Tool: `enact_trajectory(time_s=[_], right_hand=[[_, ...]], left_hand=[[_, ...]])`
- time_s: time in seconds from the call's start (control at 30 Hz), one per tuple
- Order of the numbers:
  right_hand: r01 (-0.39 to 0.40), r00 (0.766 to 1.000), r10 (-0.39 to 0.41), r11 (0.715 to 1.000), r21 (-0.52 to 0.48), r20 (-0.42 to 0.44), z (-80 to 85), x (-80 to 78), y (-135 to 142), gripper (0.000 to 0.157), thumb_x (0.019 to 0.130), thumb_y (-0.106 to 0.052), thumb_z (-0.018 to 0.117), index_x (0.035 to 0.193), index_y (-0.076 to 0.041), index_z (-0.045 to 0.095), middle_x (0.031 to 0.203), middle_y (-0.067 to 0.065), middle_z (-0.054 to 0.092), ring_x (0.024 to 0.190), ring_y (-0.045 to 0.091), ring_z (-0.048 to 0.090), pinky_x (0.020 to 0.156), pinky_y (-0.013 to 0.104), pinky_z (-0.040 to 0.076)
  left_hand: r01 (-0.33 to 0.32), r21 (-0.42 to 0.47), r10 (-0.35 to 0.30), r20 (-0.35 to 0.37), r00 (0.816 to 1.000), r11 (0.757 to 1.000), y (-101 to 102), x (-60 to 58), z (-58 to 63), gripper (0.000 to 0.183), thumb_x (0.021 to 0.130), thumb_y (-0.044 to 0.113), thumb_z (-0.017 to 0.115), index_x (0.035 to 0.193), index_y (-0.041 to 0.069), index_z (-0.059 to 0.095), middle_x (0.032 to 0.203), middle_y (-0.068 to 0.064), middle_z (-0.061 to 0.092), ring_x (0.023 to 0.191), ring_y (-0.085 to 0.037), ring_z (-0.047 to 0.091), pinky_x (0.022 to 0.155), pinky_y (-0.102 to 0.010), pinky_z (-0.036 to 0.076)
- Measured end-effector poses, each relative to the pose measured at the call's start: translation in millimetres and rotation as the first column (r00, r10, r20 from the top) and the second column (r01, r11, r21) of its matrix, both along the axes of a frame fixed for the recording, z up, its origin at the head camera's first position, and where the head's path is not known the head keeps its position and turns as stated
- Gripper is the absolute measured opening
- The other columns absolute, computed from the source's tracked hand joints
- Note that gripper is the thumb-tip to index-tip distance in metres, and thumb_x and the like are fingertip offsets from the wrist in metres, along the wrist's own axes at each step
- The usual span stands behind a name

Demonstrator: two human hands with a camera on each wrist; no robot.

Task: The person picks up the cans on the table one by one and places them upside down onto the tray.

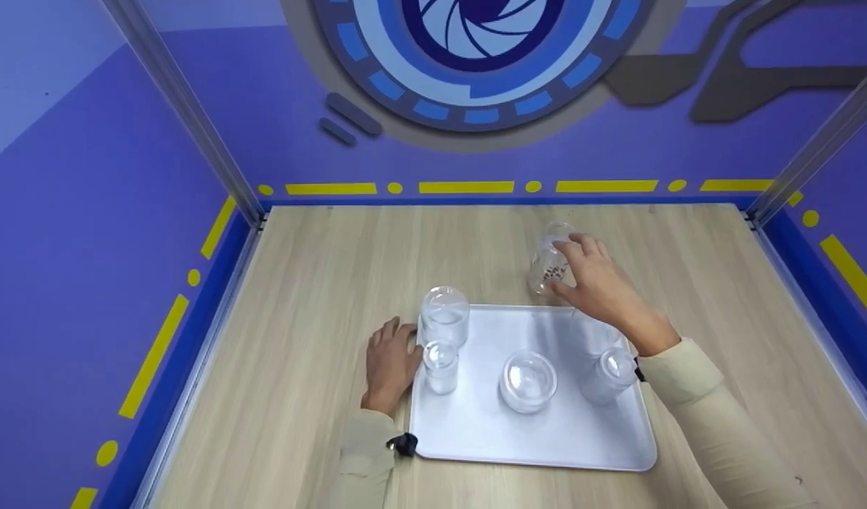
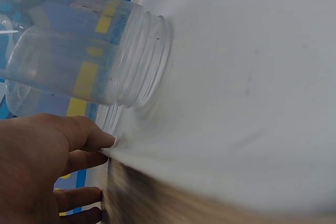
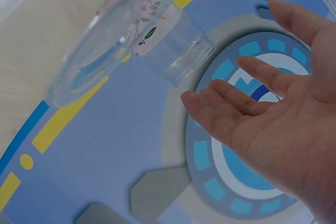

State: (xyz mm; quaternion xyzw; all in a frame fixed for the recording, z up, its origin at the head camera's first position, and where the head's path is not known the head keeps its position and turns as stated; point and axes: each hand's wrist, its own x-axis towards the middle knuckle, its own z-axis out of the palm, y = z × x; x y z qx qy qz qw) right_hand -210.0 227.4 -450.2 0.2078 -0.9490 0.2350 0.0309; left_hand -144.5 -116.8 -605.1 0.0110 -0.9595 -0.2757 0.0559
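My left hand [image 1: 389, 364] rests at the left edge of the white tray [image 1: 475, 442], thumb touching the rim and fingers outside it. Beside it on the tray stand a large clear jar [image 1: 444, 318] and a smaller clear jar [image 1: 441, 371]. In the left wrist view, a clear jar [image 2: 63, 45] stands mouth down, its threaded neck against the tray. Beyond the tray's far edge, a clear jar with a floral print [image 1: 550, 263] stands on the table. My right hand [image 1: 599, 286] is beside it, fingers spread; in the right wrist view its fingertips [image 3: 191, 100] look apart from the jar's threaded neck.
A low round clear jar [image 1: 528, 382] sits mid-tray, and another clear jar [image 1: 608, 375] stands at the right under my right wrist. Purple-blue panels [image 1: 475, 162] enclose the wooden table [image 1: 320, 268] at the back and sides.
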Motion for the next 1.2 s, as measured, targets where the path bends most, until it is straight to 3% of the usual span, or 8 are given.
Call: enact_trajectory(time_s=[0.4, 0.87, 1.2], right_hand=[[0.035, 0.999, -0.035, 0.999, -0.024, -0.036, -3.8, -24.0, 3, 0.068, 0.093, -0.009, 0.078, 0.151, 0.009, 0.046, 0.153, 0.040, 0.036, 0.142, 0.057, 0.035, 0.113, 0.068, 0.037], [0.097, 0.995, -0.097, 0.995, 0.013, 0.023, -12.6, -48.1, 3, 0.072, 0.098, -0.019, 0.073, 0.154, 0.012, 0.040, 0.156, 0.041, 0.031, 0.145, 0.057, 0.029, 0.118, 0.067, 0.030], [0.117, 0.990, -0.119, 0.993, 0.031, 0.071, -15.0, -63.8, 5, 0.079, 0.101, -0.026, 0.071, 0.158, 0.012, 0.031, 0.160, 0.042, 0.024, 0.148, 0.058, 0.023, 0.119, 0.068, 0.026]], left_hand=[[-0.007, -0.007, 0.007, 0.018, 1.000, 1.000, 1, -0.1, -0.4, 0.035, 0.099, 0.020, 0.074, 0.132, 0.008, 0.072, 0.150, -0.021, 0.055, 0.141, -0.040, 0.048, 0.119, -0.053, 0.034], [-0.009, -0.010, 0.010, 0.028, 1.000, 1.000, 1, -1.2, 1.8, 0.037, 0.099, 0.020, 0.073, 0.134, 0.008, 0.071, 0.152, -0.021, 0.055, 0.142, -0.040, 0.048, 0.120, -0.053, 0.034], [-0.003, -0.009, 0.003, -0.027, 1.000, 1.000, 1, 0.5, -0.4, 0.034, 0.097, 0.016, 0.075, 0.129, 0.007, 0.073, 0.147, -0.022, 0.057, 0.137, -0.042, 0.051, 0.116, -0.058, 0.038]])
